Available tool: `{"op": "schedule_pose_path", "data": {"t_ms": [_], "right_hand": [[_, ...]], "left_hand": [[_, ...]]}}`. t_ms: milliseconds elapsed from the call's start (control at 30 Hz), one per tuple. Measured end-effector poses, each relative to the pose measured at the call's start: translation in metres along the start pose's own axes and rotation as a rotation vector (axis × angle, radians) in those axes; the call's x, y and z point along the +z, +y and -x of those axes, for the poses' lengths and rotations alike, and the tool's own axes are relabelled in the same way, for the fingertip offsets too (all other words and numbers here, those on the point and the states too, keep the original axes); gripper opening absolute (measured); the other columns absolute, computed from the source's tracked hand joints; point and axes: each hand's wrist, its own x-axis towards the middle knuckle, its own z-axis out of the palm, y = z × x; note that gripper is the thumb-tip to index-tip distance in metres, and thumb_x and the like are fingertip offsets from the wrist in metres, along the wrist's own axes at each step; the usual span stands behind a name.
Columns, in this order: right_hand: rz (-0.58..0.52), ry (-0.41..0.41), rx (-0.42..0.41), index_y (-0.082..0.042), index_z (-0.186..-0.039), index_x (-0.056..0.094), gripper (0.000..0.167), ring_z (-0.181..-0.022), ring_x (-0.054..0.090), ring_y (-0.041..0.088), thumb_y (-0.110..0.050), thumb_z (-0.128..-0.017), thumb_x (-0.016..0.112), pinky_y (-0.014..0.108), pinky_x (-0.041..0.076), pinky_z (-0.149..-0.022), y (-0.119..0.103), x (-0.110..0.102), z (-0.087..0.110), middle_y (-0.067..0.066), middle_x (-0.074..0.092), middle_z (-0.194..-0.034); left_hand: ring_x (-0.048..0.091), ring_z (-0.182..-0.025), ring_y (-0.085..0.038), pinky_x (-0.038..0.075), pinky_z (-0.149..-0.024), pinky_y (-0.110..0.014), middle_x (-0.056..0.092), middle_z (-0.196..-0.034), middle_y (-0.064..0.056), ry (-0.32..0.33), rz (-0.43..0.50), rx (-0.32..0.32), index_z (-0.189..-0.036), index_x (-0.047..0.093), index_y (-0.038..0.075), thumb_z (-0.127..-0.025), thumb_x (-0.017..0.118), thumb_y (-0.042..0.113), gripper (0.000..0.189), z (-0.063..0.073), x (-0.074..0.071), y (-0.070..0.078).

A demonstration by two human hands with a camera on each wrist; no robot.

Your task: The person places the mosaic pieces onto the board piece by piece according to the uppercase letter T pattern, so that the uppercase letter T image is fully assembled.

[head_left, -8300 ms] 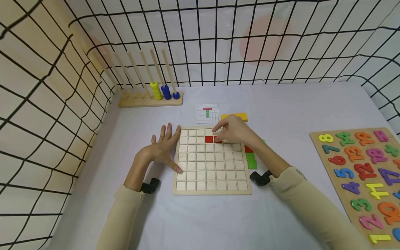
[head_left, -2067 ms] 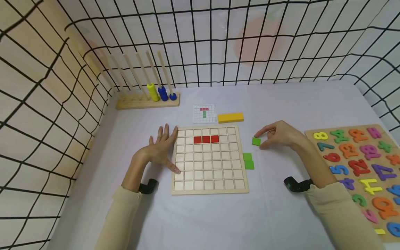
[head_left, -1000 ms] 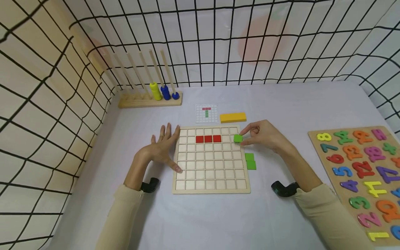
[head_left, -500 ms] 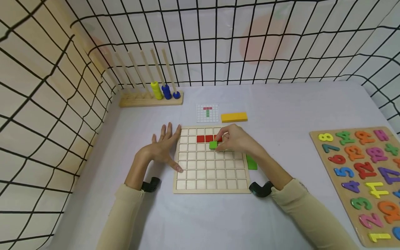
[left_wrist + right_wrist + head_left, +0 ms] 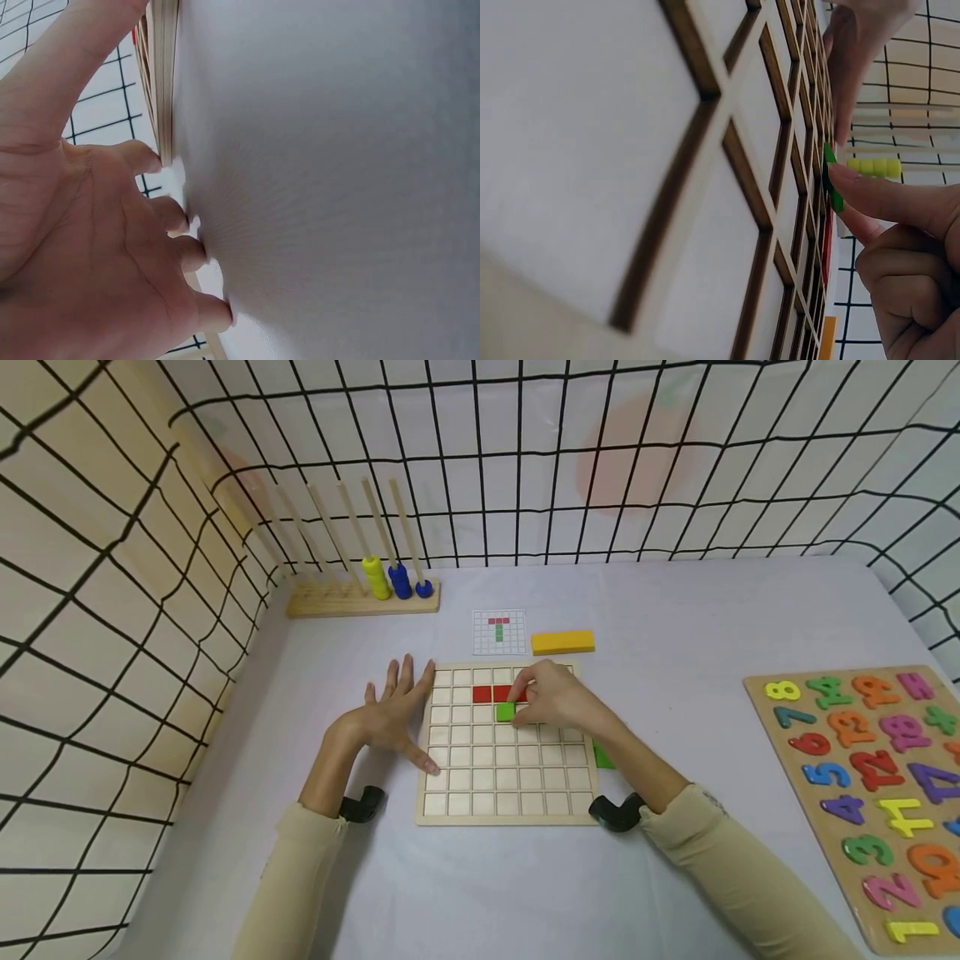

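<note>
A small flat green square tile [image 5: 506, 712] is pinched between thumb and index finger of the right hand [image 5: 553, 697], at the cell of the pale wooden grid board [image 5: 506, 779] just below the middle red square tile [image 5: 501, 694]. The board's left edge is touched by the left hand [image 5: 384, 722], fingers spread and nothing grasped. Beyond the board, a white printed card [image 5: 499, 633] and a yellow rectangular block [image 5: 562, 643] are laid

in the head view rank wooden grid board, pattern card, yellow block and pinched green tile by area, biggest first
1. Wooden grid board
2. Pattern card
3. Yellow block, longer but narrower
4. Green tile in the right hand
</note>
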Motion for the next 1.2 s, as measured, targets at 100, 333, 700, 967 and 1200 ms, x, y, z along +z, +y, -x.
{"op": "schedule_pose_path", "data": {"t_ms": [100, 333, 700, 967, 1200], "right_hand": [[0.02, 0.012, 0.008, -0.004, -0.1, 0.073, 0.026, -0.048, 0.034, 0.013, -0.007, -0.079, 0.088, 0.024, 0.026, -0.049, -0.003, 0.002, -0.001, -0.003, 0.038, -0.055], [0.024, 0.042, -0.007, -0.007, -0.096, 0.079, 0.023, -0.054, 0.037, 0.015, -0.007, -0.076, 0.09, 0.024, 0.026, -0.052, -0.002, 0.003, -0.003, 0.001, 0.045, -0.066], [-0.017, 0.046, 0.013, -0.015, -0.099, 0.083, 0.026, -0.122, 0.047, 0.029, -0.008, -0.075, 0.091, 0.048, 0.043, -0.108, 0.004, 0.002, -0.003, 0.008, 0.068, -0.131], [-0.033, 0.045, 0.01, -0.015, -0.105, 0.081, 0.029, -0.072, 0.042, 0.02, -0.012, -0.077, 0.089, 0.03, 0.03, -0.064, 0.007, -0.007, 0.002, -0.001, 0.053, -0.072], [-0.02, 0.067, 0.006, -0.01, -0.113, 0.078, 0.032, -0.056, 0.027, 0.013, -0.015, -0.083, 0.086, 0.026, 0.023, -0.057, 0.031, -0.036, 0.022, -0.005, 0.027, -0.058]], "left_hand": [[-0.036, -0.153, -0.042, -0.018, -0.118, -0.076, -0.035, -0.165, -0.022, 0.001, 0.0, 0.001, -0.165, -0.016, 0.015, -0.063, 0.099, 0.046, 0.157, 0.001, 0.0, 0.0], [-0.035, -0.153, -0.042, -0.018, -0.118, -0.075, -0.036, -0.165, -0.021, 0.0, -0.003, -0.01, -0.165, -0.016, 0.014, -0.062, 0.099, 0.046, 0.158, 0.002, 0.0, 0.001], [-0.035, -0.153, -0.042, -0.017, -0.118, -0.076, -0.034, -0.166, -0.022, 0.004, -0.009, -0.005, -0.165, -0.015, 0.014, -0.062, 0.099, 0.047, 0.157, 0.002, 0.0, 0.002], [-0.034, -0.153, -0.043, -0.016, -0.118, -0.076, -0.034, -0.165, -0.022, 0.0, -0.015, -0.003, -0.165, -0.016, 0.013, -0.063, 0.099, 0.046, 0.157, 0.003, -0.002, 0.003], [-0.034, -0.154, -0.042, -0.015, -0.119, -0.075, -0.034, -0.166, -0.021, -0.004, -0.034, -0.015, -0.165, -0.016, 0.015, -0.063, 0.098, 0.047, 0.156, 0.002, -0.002, 0.003]]}}
